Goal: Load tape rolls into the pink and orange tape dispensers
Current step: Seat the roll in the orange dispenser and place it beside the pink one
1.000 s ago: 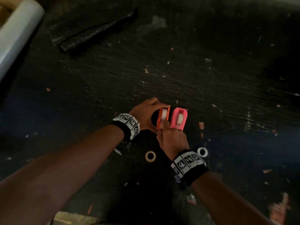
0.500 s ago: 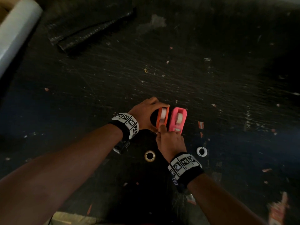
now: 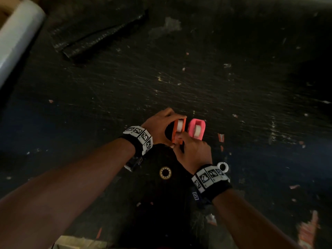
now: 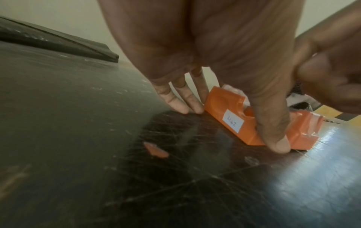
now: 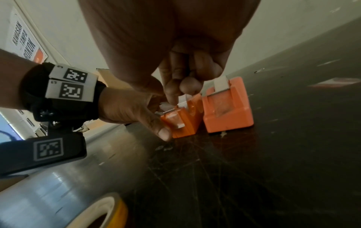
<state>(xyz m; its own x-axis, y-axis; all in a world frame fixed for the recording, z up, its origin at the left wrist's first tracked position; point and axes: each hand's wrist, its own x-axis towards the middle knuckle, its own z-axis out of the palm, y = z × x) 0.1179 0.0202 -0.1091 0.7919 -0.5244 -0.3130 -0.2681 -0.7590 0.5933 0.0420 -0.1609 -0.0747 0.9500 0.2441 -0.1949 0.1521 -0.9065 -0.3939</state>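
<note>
1. The right hand (image 3: 193, 150) has its fingertips (image 5: 175, 88) bunched in a pinch at the near, cutter end of the orange tape dispenser (image 3: 178, 131); they seem to hold the loose tape end, though the strip itself is too small to make out.
2. The left hand (image 3: 158, 127) grips the same dispenser, thumb (image 4: 273, 126) pressed to its near left side and fingers curled round the far end, pinning it to the black table (image 3: 233, 90).
3. A white tape roll (image 3: 179, 125) already sits in the orange body.
4. Just to its right, apart from both hands, stands the pink tape dispenser (image 3: 196, 130), its own roll seated and tape laid over the blade.
5. To finish well, the person should probably draw the end straight over the serrated blade, keep the left hand bracing, and press down so the tape sticks without twisting.
6. Near the wrists lie a brass-coloured ring (image 3: 165, 173) and a white ring (image 3: 223, 167).
</note>
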